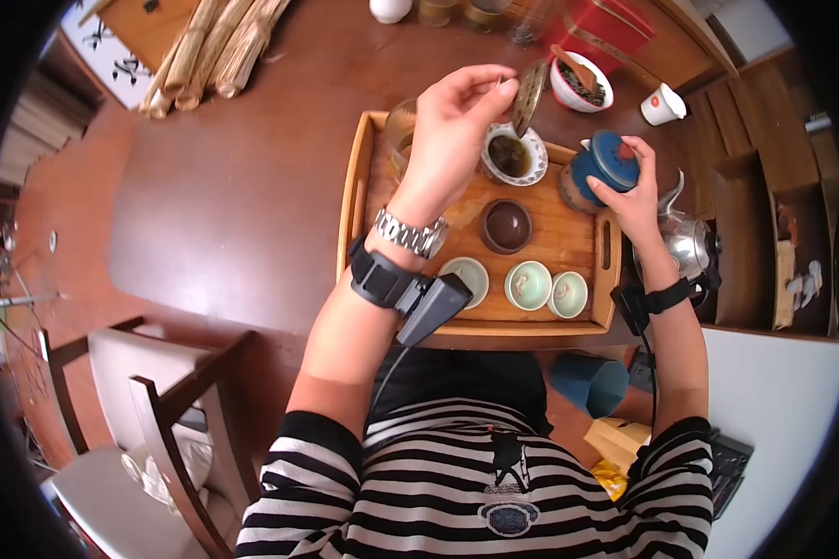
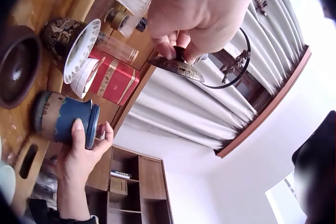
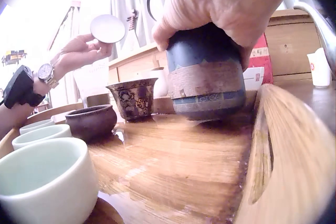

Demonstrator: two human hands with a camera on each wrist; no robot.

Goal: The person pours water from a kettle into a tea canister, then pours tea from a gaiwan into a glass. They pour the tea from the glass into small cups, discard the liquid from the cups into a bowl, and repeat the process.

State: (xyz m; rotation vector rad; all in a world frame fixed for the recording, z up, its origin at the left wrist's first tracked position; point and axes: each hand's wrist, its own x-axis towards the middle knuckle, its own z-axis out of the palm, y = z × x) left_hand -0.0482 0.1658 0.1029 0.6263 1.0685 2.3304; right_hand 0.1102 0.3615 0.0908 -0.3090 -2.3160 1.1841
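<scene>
My left hand (image 1: 449, 121) pinches the knob of a dark patterned gaiwan lid (image 2: 176, 68), raised and tipped on edge beside the gaiwan bowl (image 1: 540, 166). The lid's underside is pale in the right wrist view. Dark tea shows inside the bowl, which has a patterned white inner rim and a dark ornate outside. My right hand (image 1: 639, 200) grips a blue lidded pot (image 3: 207, 82) with a brown band, its fingers at the lid and upper body. The pot is at the tray's right end, its base close over the wood.
On the wooden tray (image 1: 350, 219) sit a dark brown bowl (image 1: 506, 226), several pale green cups (image 1: 529, 285) and a glass pitcher (image 1: 400, 126). Beyond it are a bowl of tea leaves (image 1: 598, 101), a paper cup (image 1: 663, 105) and a red box (image 1: 597, 33). A metal kettle (image 1: 682, 238) stands right.
</scene>
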